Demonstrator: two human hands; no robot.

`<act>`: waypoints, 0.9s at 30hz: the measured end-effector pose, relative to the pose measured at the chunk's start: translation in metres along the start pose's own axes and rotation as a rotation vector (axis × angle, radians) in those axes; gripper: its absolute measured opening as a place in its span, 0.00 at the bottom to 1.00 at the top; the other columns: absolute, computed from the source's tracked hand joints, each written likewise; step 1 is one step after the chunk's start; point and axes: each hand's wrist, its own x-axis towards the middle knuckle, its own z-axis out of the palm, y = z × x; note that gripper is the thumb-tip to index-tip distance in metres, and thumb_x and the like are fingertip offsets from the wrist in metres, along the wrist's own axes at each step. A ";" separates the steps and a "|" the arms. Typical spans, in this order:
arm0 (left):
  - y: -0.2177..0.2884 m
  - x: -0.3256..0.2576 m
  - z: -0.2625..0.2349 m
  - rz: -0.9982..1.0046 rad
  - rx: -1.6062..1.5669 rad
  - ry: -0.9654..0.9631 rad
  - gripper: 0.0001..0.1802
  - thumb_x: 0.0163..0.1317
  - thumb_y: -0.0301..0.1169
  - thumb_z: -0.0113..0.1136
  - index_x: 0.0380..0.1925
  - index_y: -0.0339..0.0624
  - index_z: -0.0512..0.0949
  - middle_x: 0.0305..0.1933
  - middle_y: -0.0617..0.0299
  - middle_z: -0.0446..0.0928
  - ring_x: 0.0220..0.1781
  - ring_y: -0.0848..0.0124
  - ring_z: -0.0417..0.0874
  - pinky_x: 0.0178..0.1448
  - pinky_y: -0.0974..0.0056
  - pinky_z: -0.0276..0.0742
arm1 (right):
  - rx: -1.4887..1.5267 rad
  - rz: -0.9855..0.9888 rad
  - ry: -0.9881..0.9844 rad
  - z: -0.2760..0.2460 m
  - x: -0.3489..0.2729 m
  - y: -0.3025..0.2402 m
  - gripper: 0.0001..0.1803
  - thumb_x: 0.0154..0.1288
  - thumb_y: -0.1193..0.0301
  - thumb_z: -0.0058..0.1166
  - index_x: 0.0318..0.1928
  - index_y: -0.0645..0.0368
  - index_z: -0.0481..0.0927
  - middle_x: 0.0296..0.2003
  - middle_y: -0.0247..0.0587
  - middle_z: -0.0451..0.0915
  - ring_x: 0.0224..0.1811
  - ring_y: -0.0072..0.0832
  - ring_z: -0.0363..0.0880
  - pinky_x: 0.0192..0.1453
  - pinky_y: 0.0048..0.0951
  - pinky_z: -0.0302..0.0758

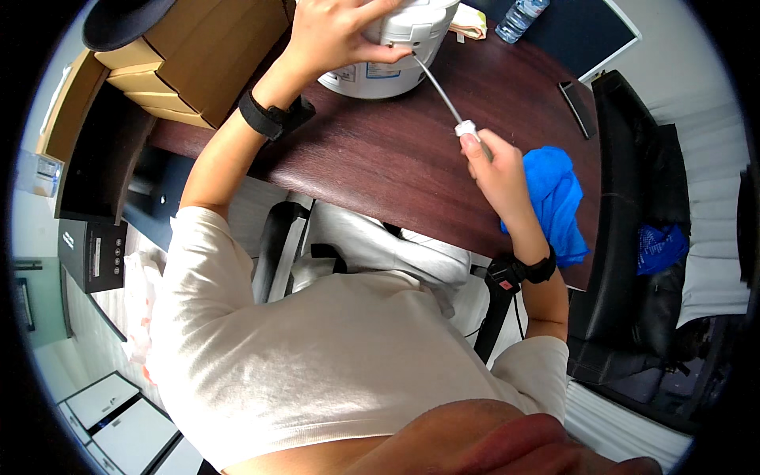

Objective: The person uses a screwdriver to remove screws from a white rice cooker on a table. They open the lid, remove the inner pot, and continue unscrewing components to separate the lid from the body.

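Seen from above: a white round appliance, likely a rice cooker, standing at the far side of a dark wooden desk, close enough to be reached with both arms stretched forward. Left hand clamped over the near side of the cooker's body, fingers spread and curled around its curve, thumb pressed flat along the wall toward the right, apparently to keep the pot from turning or sliding while worked on. Left forearm running up from the lower left, a black wrist strap around it, wrist bent slightly inward. Right hand held above the desk, well short of the cooker, fingers closed together around the white handle end of a long thin metal tool, thumb tip resting on the handle's top; whether a screwdriver or a probe, cannot tell. Shaft slanting up and left, tip meeting the cooker's wall just beside the left thumb, hence the long reach and the low grip, likely for steady aim at one small spot. Right wrist straight, forearm rising from the lower right with another black band. Blue cloth crumpled on the desk just behind the right hand, within easy reach. Stacked cardboard boxes at the left, a plastic water bottle beyond the cooker, a dark phone lying flat to the right.
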 end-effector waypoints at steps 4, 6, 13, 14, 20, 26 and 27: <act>0.003 -0.001 -0.001 -0.009 0.024 -0.002 0.44 0.41 0.63 0.69 0.59 0.55 0.78 0.63 0.48 0.75 0.39 0.59 0.82 0.50 0.56 0.77 | -0.473 -0.316 0.274 -0.010 0.002 -0.015 0.16 0.66 0.59 0.61 0.31 0.59 0.78 0.19 0.48 0.78 0.21 0.45 0.80 0.22 0.38 0.72; 0.002 -0.001 0.000 -0.008 0.020 0.003 0.44 0.41 0.63 0.68 0.59 0.55 0.78 0.63 0.48 0.75 0.40 0.59 0.82 0.51 0.56 0.77 | -0.589 -0.349 0.311 -0.016 0.004 -0.019 0.16 0.64 0.58 0.63 0.31 0.58 0.79 0.20 0.49 0.79 0.22 0.46 0.81 0.23 0.39 0.73; 0.001 -0.001 0.001 -0.007 0.001 0.003 0.44 0.42 0.64 0.67 0.59 0.55 0.78 0.63 0.48 0.75 0.42 0.59 0.82 0.52 0.56 0.77 | -0.623 -0.345 0.318 -0.023 0.003 -0.031 0.16 0.65 0.58 0.63 0.31 0.58 0.79 0.20 0.48 0.79 0.21 0.44 0.82 0.23 0.38 0.73; 0.001 -0.002 0.001 -0.005 0.009 0.007 0.44 0.42 0.65 0.67 0.59 0.55 0.78 0.63 0.48 0.75 0.42 0.59 0.82 0.52 0.56 0.77 | -0.607 -0.335 0.319 -0.023 0.002 -0.031 0.16 0.65 0.59 0.63 0.31 0.58 0.79 0.19 0.48 0.79 0.21 0.44 0.81 0.23 0.38 0.73; 0.001 0.000 0.000 -0.003 0.030 0.004 0.43 0.43 0.64 0.67 0.59 0.55 0.78 0.62 0.48 0.75 0.42 0.59 0.82 0.52 0.57 0.77 | -0.492 -0.278 0.253 -0.022 0.002 -0.037 0.15 0.66 0.59 0.62 0.31 0.59 0.80 0.17 0.49 0.78 0.20 0.44 0.81 0.22 0.37 0.73; 0.002 0.000 0.001 0.005 0.035 0.028 0.43 0.44 0.64 0.67 0.59 0.55 0.78 0.62 0.48 0.75 0.42 0.59 0.82 0.51 0.57 0.77 | -0.572 -0.341 0.288 -0.025 0.006 -0.033 0.16 0.67 0.59 0.61 0.31 0.59 0.80 0.18 0.51 0.78 0.20 0.45 0.81 0.22 0.38 0.73; 0.002 0.000 0.000 0.006 0.034 0.026 0.43 0.44 0.64 0.67 0.59 0.55 0.78 0.62 0.48 0.75 0.42 0.59 0.82 0.51 0.57 0.77 | -0.582 -0.351 0.291 -0.026 0.007 -0.034 0.16 0.67 0.59 0.61 0.31 0.59 0.80 0.18 0.51 0.78 0.20 0.46 0.81 0.22 0.39 0.73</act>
